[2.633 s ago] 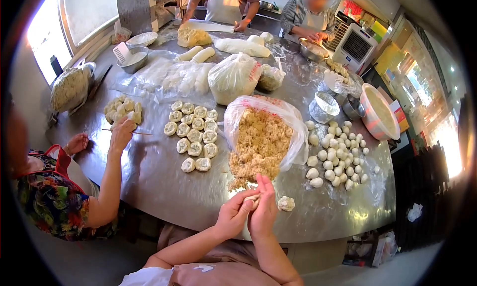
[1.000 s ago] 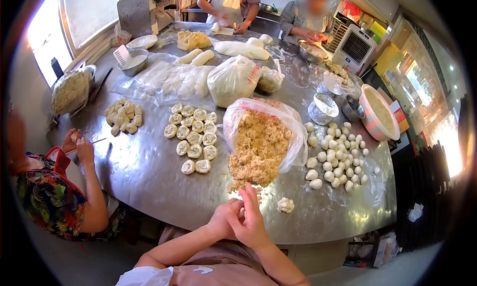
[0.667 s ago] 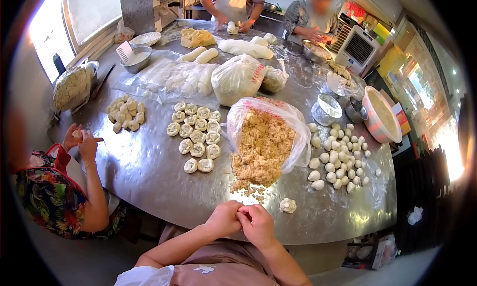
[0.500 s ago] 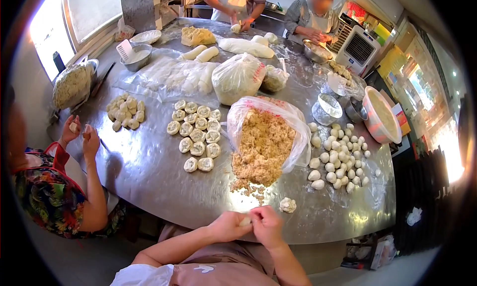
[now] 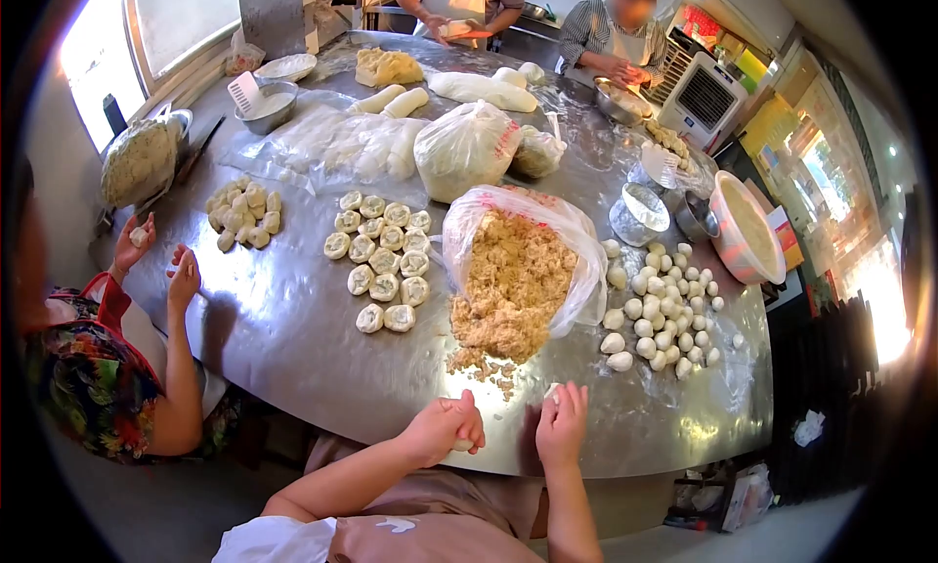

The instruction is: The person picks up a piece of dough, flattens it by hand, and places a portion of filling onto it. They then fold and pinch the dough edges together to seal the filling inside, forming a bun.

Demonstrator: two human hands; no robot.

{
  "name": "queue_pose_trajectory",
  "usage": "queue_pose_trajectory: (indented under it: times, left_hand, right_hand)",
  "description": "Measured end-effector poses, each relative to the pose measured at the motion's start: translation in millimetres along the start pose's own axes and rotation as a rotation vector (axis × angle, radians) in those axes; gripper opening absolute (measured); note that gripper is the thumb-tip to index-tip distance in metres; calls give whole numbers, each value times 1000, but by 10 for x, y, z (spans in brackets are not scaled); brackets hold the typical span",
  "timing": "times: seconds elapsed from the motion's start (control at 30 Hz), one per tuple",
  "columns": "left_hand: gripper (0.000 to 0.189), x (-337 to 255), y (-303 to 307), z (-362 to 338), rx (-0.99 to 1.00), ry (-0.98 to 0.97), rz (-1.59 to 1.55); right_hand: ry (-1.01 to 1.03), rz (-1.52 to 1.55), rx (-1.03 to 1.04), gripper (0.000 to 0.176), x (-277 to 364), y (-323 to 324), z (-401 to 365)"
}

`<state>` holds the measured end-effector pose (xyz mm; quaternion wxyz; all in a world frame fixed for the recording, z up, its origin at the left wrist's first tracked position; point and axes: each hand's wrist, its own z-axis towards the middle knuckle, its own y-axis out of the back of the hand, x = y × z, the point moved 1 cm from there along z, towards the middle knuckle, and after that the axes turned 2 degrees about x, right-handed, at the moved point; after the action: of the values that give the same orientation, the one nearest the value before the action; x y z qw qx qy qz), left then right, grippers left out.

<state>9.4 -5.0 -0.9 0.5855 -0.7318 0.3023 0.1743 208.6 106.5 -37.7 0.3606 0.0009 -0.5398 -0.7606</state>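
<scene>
While the left hand [image 5: 442, 431] grips a dough piece [image 5: 462, 445], right hand [image 5: 562, 432]: loosely open, seemingly touching another dough lump [image 5: 552, 391].

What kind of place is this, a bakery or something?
Probably a small bakery or dumpling kitchen: pale dough balls, an open plastic bag of crumbly filling and bowls share a floury metal table.

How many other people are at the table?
3: a person in flowery clothes on the left; across the table, a person in the middle and a person in checks further right.
</scene>
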Motion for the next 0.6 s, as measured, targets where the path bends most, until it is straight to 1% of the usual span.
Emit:
queue_pose_trajectory:
  times: [0.07,0.17,0.2,0.3,0.33,0.37,0.43,0.47,0.53,0.57,0.6]
  left_hand:
    - [56,-69,-45,-18,-148,-28,-14]
    - [57,-137,55,36,-270,-170,-62]
    - [58,-191,37,42,-304,-189,-110]
    - [58,-193,-3,114,-498,-370,-84]
    - [57,-187,-19,101,-495,-376,-74]
    - [58,-179,-46,72,-491,-380,-63]
    - [65,-156,-85,27,-477,-386,-39]
    - [68,-134,-85,30,-306,-469,-169]
    - [67,-296,-226,-26,-297,-449,-208]
    - [68,-358,-275,-40,-293,-440,-231]
    - [64,-361,-242,-2,-293,-457,-66]
  right_hand:
    - [-33,93,-74,34,250,203,126]
    - [-17,377,76,35,760,435,230]
    - [13,519,152,39,847,369,198]
    - [65,891,424,49,1205,264,164]
    - [112,981,412,54,1257,145,110]
    - [15,1123,402,47,1395,110,82]
    - [-43,997,405,36,1382,20,78]
    - [-104,1041,415,35,1367,28,83]
    - [-228,1126,432,36,1298,71,102]
    - [-264,1181,473,38,1272,70,98]
    - [-300,1233,514,40,1241,63,91]
